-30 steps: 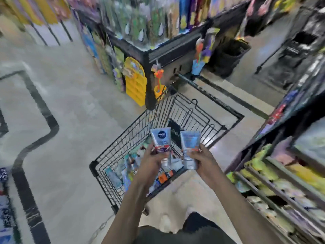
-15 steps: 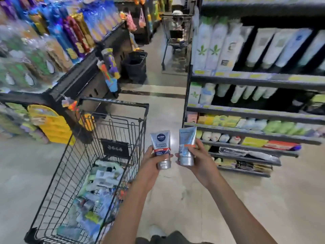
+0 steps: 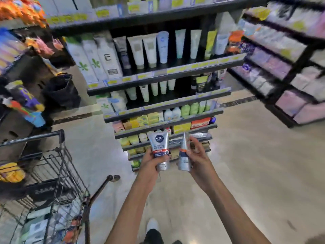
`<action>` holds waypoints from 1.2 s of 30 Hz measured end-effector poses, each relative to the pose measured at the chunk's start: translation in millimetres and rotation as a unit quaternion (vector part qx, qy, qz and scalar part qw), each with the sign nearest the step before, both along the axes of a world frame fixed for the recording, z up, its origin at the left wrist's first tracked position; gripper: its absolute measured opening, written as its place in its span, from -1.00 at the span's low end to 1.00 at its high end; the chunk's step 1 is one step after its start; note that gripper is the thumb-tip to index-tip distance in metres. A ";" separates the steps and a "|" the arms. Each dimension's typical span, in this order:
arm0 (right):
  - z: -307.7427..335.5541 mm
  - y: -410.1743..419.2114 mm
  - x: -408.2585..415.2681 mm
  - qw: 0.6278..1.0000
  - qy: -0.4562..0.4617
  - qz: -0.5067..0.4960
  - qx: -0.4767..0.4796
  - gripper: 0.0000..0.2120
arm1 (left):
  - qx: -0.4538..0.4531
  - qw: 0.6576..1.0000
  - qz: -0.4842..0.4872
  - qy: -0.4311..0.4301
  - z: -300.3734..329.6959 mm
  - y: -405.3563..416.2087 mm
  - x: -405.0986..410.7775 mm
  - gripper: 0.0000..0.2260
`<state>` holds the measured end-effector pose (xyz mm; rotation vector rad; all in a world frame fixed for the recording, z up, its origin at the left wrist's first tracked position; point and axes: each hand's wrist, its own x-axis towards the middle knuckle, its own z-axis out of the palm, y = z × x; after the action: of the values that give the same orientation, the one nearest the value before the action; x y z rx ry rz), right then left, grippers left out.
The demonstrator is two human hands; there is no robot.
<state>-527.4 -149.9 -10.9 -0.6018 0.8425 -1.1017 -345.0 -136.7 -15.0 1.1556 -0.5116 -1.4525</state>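
Head view of a shop aisle. Just below centre, toward 6 o'clock, we see two hands raised side by side, each holding one tube with its cap end down. The left hand curls its fingers and thumb round the lower half of the Nivea tube, whose printed front faces us. The right hand holds the second tube near its lower half, thumb on the near side; this tube is turned so that we see it nearly edge-on, and its upper fingers stand loosely spread beside the tube's top. The two tubes stand close together but apart, the second at 3 o'clock from the first. Behind them, from centre to 12 o'clock, we note the shelf unit stocked with further tubes and boxes. At 8 o'clock stands the shopping cart, its basket holding packaged goods. At 2 o'clock, blurred side shelving. At 6 o'clock, low down, a white shoe on the floor.
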 end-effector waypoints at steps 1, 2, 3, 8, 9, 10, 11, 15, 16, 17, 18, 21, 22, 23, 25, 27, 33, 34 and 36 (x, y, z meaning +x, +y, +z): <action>-3.8 -3.6 -15.9 1.000 0.012 -0.020 -0.004 -0.41 | 0.004 1.000 -0.008 -0.001 -1.4 -6.4 -14.9 -0.42; -7.1 -8.2 -30.8 0.999 0.023 -0.040 -0.004 -0.36 | 0.007 1.000 -0.018 -0.006 -3.3 -13.5 -29.1 -0.41; -9.9 -13.4 -44.9 0.998 0.031 -0.061 0.001 -0.33 | 0.005 1.000 -0.029 -0.011 -5.5 -20.8 -42.3 -0.42; -8.7 -46.6 -101.8 0.994 0.073 -0.083 0.005 -0.38 | -0.001 0.997 -0.068 -0.019 -6.9 -59.8 -99.2 -0.32; -7.6 -54.9 -112.2 0.993 0.082 -0.083 0.006 -0.36 | -0.006 0.997 -0.077 -0.015 -7.6 -69.0 -108.4 -0.33; -7.4 -64.7 -122.2 0.992 0.088 -0.088 0.011 -0.34 | -0.014 0.996 -0.088 -0.012 -8.8 -78.8 -117.2 -0.35; -8.0 -75.4 -132.8 0.991 0.090 -0.093 0.018 -0.34 | -0.021 0.995 -0.096 -0.009 -10.1 -89.3 -126.1 -0.37; -5.0 -121.9 -171.9 0.995 0.071 -0.071 0.020 -0.49 | -0.019 0.994 -0.103 -0.014 -12.6 -138.6 -162.6 -0.42; -4.9 -134.1 -181.3 0.995 0.070 -0.064 0.018 -0.53 | -0.018 0.994 -0.104 -0.015 -12.6 -151.8 -171.8 -0.45; -4.4 -146.0 -191.0 0.996 0.072 -0.060 0.015 -0.54 | -0.018 0.994 -0.105 -0.017 -12.5 -164.6 -181.0 -0.46; -4.0 -159.2 -200.4 0.995 0.074 -0.060 0.014 -0.51 | -0.018 0.994 -0.107 -0.019 -12.6 -177.4 -190.4 -0.47; -0.2 -198.5 -225.3 0.993 0.095 -0.064 0.018 -0.40 | -0.017 0.993 -0.108 -0.030 -10.9 -215.8 -215.2 -0.50; 0.7 -211.1 -232.5 0.993 0.100 -0.066 0.018 -0.39 | -0.018 0.993 -0.108 -0.036 -10.2 -228.0 -223.7 -0.51; 1.2 -222.8 -239.6 0.992 0.105 -0.067 0.019 -0.38 | -0.019 0.993 -0.109 -0.041 -9.3 -239.3 -231.7 -0.52; 0.7 -244.5 -253.4 0.991 0.110 -0.067 0.017 -0.37 | -0.013 0.994 -0.101 -0.048 -9.3 -262.4 -247.4 -0.52; -0.5 -264.7 -266.1 0.992 0.109 -0.065 0.020 -0.37 | -0.008 0.994 -0.095 -0.057 -11.2 -285.5 -261.0 -0.53; -8.1 -330.6 -306.6 0.992 0.112 -0.054 0.032 -0.34 | -0.014 0.987 -0.096 -0.125 -17.8 -355.1 -304.5 -0.55; -8.8 -341.7 -313.8 0.992 0.110 -0.048 0.034 -0.35 | -0.006 0.987 -0.082 -0.136 -19.3 -369.7 -312.5 -0.53; -9.2 -362.8 -328.1 0.993 0.108 -0.030 0.036 -0.38 | 0.007 0.986 -0.064 -0.155 -22.2 -397.5 -327.2 -0.48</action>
<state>-855.5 -512.7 -20.1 -0.6470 1.0899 -1.0677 -672.2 -534.2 -37.2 1.3897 -0.8042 -1.3922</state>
